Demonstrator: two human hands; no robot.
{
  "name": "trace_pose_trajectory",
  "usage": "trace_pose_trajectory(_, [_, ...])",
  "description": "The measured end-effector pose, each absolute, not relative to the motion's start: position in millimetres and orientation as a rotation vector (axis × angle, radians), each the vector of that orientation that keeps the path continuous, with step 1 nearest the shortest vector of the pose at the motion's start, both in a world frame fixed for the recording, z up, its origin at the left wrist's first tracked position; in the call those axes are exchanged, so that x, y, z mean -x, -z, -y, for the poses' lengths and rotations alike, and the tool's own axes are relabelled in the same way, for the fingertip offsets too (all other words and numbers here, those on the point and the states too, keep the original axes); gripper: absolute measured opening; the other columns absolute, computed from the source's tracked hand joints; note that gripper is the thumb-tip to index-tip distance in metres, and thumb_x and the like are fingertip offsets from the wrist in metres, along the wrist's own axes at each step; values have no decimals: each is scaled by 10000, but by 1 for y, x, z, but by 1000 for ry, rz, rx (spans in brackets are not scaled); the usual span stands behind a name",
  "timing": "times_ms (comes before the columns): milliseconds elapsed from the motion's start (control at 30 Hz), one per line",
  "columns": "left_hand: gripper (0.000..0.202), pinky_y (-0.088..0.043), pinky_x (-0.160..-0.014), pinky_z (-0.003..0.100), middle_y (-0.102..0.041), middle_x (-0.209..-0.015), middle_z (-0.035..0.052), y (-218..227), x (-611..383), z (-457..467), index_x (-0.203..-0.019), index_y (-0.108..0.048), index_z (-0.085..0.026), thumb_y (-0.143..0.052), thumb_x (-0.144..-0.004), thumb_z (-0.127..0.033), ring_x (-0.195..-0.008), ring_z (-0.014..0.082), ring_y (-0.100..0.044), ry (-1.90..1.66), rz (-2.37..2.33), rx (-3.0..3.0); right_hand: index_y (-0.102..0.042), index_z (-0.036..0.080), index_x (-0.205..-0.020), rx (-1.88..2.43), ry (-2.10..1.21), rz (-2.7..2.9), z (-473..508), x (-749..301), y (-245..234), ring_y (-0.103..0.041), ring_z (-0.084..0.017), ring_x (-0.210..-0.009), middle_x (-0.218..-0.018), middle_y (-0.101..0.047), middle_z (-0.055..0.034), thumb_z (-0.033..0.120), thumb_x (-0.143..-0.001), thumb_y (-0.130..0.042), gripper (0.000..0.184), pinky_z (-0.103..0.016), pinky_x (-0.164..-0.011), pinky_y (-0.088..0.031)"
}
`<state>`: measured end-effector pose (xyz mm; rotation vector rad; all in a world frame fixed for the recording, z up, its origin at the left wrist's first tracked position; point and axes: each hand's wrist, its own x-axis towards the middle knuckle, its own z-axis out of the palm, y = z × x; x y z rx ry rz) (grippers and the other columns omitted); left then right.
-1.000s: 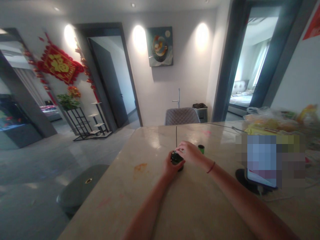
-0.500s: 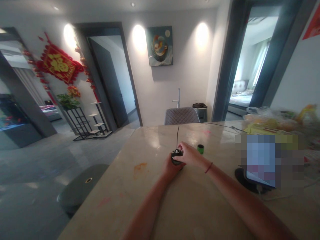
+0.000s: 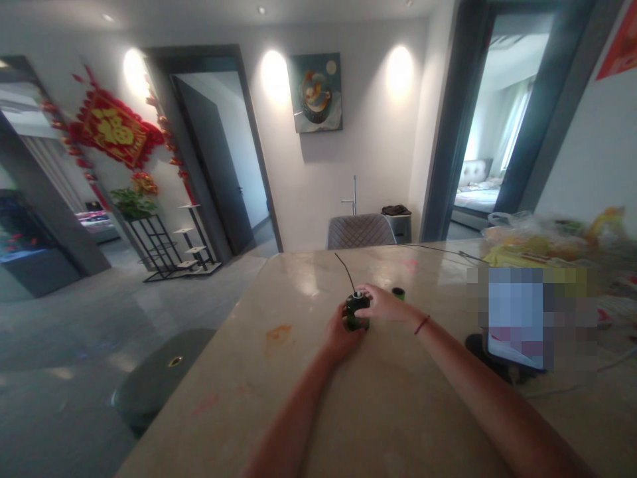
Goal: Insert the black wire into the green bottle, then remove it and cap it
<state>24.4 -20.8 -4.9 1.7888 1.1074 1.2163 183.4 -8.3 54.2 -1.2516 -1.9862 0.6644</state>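
A small dark green bottle-like container [image 3: 357, 307] with a pale ring at its top stands upright on the stone-look table [image 3: 398, 398]. My left hand [image 3: 344, 337] is closed around its lower left side. At the upper right side of the container, my right hand [image 3: 385, 303] has its fingers bent against the neck and body. From the top rises a thin dark cord [image 3: 344, 269], leaning up and to the left; whether it is stiff or soft I cannot tell. Just behind my right hand is a short green cylinder [image 3: 398, 293] with a dark open top, partly hidden by the wrist.
On the right a tablet-like screen [image 3: 515, 318], partly pixelated, rests on a round black stand [image 3: 478, 348]. Plastic bags [image 3: 537, 232] and a cable [image 3: 438, 249] lie behind it. A quilted grey chair [image 3: 361, 232] is across the table; a dark green stool [image 3: 159, 372] stands left.
The container has tipped from leaning towards me to more upright. Its cord has swung from near vertical to the left. My right hand has shifted slightly right, covering more of the green cylinder.
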Motion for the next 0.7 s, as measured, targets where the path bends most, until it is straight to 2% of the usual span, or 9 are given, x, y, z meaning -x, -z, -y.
trace_pose_trajectory(67, [637, -427, -879, 397, -619, -1069, 91, 6, -23, 19, -1134, -487, -192, -626, -521, -85, -988, 237, -568, -1238, -1106, -1780, -518, 150, -1109, 1177, -828, 2003, 4, -188, -46, -578, -211, -973, -1096, -600, -102, 248, -542, -729, 612, -340, -860, -439])
trace_pose_trajectory(167, [620, -364, -964, 417, -613, -1094, 87, 10, -19, 13, -1088, -509, -186, -525, -498, 6, -1073, 244, -526, -1330, -1150, -1714, -542, 165, -1056, 1090, -1044, 1977, 2, -190, -32, -607, -196, -894, -1028, -634, -69, 232, -529, -735, 565, -340, -820, -463])
trace_pose_trajectory(267, [599, -327, -998, 431, -615, -1088, 67, 14, -15, 7, -1041, -524, -177, -435, -484, 26, -1099, 239, -508, -1413, -1315, -1602, -556, 171, -1024, 1054, -1153, 1916, 4, -189, -18, -621, -192, -831, -967, -653, -60, 226, -533, -732, 524, -343, -768, -484])
trace_pose_trajectory(467, [582, -332, -991, 400, -602, -1087, 65, 15, -13, 5, -987, -544, -176, -382, -466, 24, -1081, 233, -510, -1455, -1482, -1514, -540, 149, -1009, 1140, -1051, 1825, 8, -184, -2, -619, -202, -829, -928, -655, -65, 221, -504, -744, 550, -326, -744, -485])
trace_pose_trajectory(700, [519, -333, -978, 377, -586, -1092, 81, 14, -15, 8, -999, -535, -157, -409, -522, 2, -1077, 217, -497, -1431, -1582, -1494, -623, 136, -894, 1252, -852, 1949, -9, -180, -1, -610, -200, -786, -863, -669, -53, 280, -517, -733, 419, -293, -696, -472])
